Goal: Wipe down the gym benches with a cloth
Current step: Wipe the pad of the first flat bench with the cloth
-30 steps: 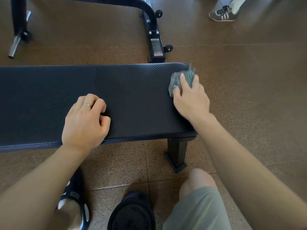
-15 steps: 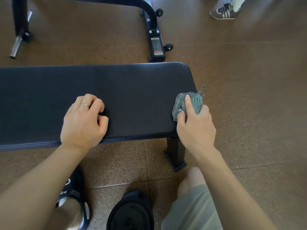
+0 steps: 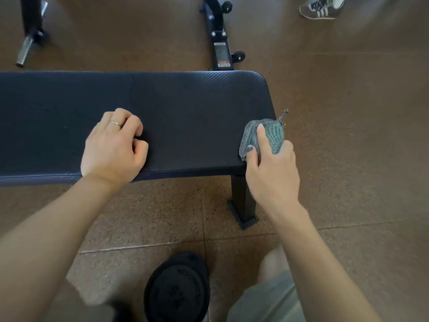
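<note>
- since a second ago the right hand has drawn the cloth from the far corner to the near right end of the bench.
- left hand: curled, holding nothing, resting on the pad.
- right hand: fingers grasping the cloth at the pad's edge.

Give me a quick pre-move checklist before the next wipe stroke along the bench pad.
1. Cloth gripped by right hand: ok.
2. Cloth touching bench pad: ok, at the right end near the front corner.
3. Left hand bracing on the pad: ok, fingers curled, holding nothing.
4. Stroke path leftward: not ok, the left hand lies in it.
5. Pad already clean: cannot tell.
</note>
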`<state>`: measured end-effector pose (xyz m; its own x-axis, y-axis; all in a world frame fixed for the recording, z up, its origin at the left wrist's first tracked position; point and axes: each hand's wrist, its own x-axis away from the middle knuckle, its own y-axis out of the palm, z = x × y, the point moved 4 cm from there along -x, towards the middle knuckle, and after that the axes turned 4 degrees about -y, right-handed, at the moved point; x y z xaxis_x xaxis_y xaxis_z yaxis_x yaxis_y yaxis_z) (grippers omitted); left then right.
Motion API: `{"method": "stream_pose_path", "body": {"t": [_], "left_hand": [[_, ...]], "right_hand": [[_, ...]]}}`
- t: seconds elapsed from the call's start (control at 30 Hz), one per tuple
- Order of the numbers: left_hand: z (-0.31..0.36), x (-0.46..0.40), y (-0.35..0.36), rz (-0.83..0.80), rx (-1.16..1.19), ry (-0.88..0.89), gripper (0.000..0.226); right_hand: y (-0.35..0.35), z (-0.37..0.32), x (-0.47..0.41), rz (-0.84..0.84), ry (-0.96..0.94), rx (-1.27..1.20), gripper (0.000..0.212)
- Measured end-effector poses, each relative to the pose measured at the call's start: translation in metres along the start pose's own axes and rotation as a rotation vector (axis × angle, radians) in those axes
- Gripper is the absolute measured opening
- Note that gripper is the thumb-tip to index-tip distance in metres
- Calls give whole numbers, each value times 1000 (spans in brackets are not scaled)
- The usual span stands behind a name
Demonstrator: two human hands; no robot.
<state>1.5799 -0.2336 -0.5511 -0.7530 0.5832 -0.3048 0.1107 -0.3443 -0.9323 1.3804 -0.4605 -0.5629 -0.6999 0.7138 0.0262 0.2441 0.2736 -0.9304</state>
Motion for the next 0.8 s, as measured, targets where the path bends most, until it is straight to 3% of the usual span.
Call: {"method": "stream_pose_path", "body": {"t": [0.27,0.37,0.47,0.63,0.8], "left_hand": [[-3,2,0,-15,59,20,12],[-6,3,-1,-2,80,27,12],[-7,3,1,3,101,47,15],[-10,2,0,17,128,78,10],[-21,-5,-3,-65,219,118,4]], "right_hand": [[2,-9,-43,17,53,43,54],[12,-18,-17,122,113,40,52],[31,-29,23,259,295,-162,50],[72,-113,55,384,451,-493,58],[100,-187,78,338,431,-488,64]]}}
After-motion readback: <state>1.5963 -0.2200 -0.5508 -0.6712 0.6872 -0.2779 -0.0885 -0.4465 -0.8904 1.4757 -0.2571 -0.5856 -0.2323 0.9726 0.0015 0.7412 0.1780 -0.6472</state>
